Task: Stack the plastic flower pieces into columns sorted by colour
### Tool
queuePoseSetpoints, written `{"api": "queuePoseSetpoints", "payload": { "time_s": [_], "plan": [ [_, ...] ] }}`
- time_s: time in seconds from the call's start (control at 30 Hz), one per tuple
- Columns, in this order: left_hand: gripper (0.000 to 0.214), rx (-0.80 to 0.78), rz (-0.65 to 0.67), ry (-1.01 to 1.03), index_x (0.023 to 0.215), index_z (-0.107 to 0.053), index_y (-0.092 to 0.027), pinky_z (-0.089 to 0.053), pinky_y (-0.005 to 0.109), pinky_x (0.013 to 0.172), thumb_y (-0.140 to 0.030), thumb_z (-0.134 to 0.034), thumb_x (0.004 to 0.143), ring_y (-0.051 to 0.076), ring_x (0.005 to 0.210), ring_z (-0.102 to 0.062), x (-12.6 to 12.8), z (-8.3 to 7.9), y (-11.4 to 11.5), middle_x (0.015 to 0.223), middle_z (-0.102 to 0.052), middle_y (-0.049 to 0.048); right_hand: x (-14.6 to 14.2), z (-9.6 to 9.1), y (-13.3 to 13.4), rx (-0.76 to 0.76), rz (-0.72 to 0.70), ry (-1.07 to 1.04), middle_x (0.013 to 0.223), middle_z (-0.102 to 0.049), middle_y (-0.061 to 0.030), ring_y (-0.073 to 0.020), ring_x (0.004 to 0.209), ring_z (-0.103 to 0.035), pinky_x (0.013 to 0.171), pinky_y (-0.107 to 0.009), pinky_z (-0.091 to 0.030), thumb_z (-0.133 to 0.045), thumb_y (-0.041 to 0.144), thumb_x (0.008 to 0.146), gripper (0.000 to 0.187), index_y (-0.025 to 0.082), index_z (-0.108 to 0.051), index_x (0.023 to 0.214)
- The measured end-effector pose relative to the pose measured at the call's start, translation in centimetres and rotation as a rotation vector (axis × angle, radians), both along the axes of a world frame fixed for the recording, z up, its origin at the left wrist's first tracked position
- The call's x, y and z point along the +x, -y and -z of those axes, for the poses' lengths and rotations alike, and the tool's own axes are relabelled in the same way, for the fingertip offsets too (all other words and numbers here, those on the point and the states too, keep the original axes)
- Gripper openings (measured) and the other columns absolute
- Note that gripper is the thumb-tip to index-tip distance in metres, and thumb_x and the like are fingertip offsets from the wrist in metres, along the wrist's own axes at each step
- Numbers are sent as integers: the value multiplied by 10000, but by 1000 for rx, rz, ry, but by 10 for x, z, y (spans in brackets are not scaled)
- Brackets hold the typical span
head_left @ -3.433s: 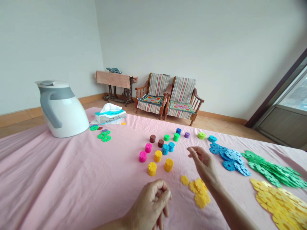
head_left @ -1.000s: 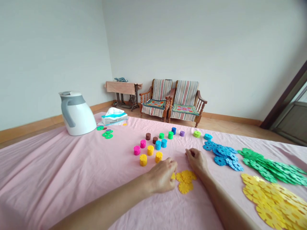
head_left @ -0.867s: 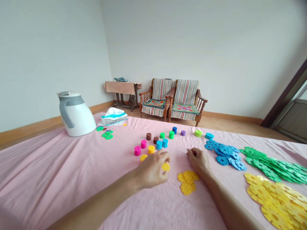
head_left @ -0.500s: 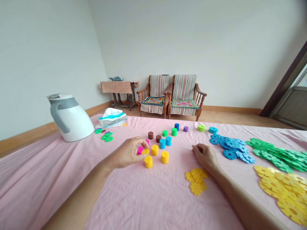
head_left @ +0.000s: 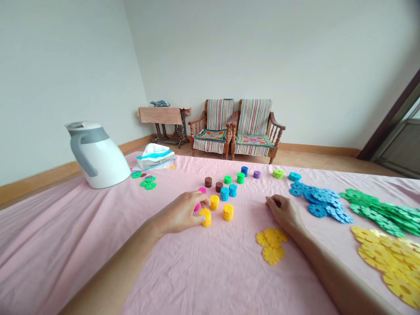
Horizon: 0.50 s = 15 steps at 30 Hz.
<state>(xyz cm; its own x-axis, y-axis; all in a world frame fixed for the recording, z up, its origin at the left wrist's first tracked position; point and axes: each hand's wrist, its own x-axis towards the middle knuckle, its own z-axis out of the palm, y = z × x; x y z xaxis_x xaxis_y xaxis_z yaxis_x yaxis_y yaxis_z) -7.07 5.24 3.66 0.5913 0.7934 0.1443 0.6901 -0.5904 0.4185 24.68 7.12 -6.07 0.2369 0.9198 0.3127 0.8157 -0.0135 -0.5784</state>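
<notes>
My left hand (head_left: 182, 212) has its thumb and fingertips closed about the top of a front stack of yellow flower-shaped plastic discs (head_left: 206, 219). Two more yellow stacks, one behind (head_left: 214, 202) and one to the right (head_left: 228, 212), stand close by. Pink discs (head_left: 202, 190) are partly hidden by the fingers. My right hand (head_left: 284, 211) rests on the cloth with its fingers loosely curled in, and nothing shows in it. Just below it lies a small loose pile of yellow discs (head_left: 272, 245).
Brown (head_left: 208, 182), light blue (head_left: 225, 194) and green (head_left: 240, 177) stacks stand farther back on the pink cloth (head_left: 190, 271). Blue (head_left: 323, 199), green (head_left: 377, 208) and yellow (head_left: 390, 258) disc piles spread rightward. A kettle-shaped jug (head_left: 105, 162) and tissue pack (head_left: 156, 157) stand left.
My left hand has moved slightly right and down, from beside the pink discs to the front yellow stack. The loose yellow disc it pinched no longer shows separately. My right hand stays put.
</notes>
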Motion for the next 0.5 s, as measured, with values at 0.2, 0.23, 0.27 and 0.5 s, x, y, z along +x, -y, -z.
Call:
{"api": "queuePoseSetpoints", "payload": {
  "time_s": [0.2,0.23,0.27,0.5],
  "plan": [
    [234,0,6,-5,919,-620,-215,-408,260,756,-158,-589,694,157,836,-566,1,-1,0,949,-634,-9,-1,-2,1,-3,-3,-8,573,-603,-33,-148,525,-498,484,-253,-268,-414,427,802,371,183,-598,593],
    [231,4,3,-12,925,-620,-213,-409,262,756,-176,-596,698,159,834,-566,0,-2,0,949,-631,-5,-1,-2,1,-5,-2,-7,575,-603,-33,-148,527,-498,486,-253,-270,-412,428,803,372,183,-598,593],
    [232,7,-2,-20,933,-620,-211,-410,264,756,-199,-603,702,163,835,-565,-1,-3,0,949,-628,-1,-1,-2,1,-8,-3,-8,578,-604,-33,-148,529,-499,490,-253,-272,-411,429,804,373,183,-598,594],
    [278,-12,-19,-41,960,-634,-217,-409,266,760,-287,-654,692,175,852,-571,-1,-1,-1,972,-634,8,-2,-3,2,-13,-1,-15,579,-604,-36,-150,535,-501,488,-253,-266,-406,438,804,380,183,-590,591]
  ]
}}
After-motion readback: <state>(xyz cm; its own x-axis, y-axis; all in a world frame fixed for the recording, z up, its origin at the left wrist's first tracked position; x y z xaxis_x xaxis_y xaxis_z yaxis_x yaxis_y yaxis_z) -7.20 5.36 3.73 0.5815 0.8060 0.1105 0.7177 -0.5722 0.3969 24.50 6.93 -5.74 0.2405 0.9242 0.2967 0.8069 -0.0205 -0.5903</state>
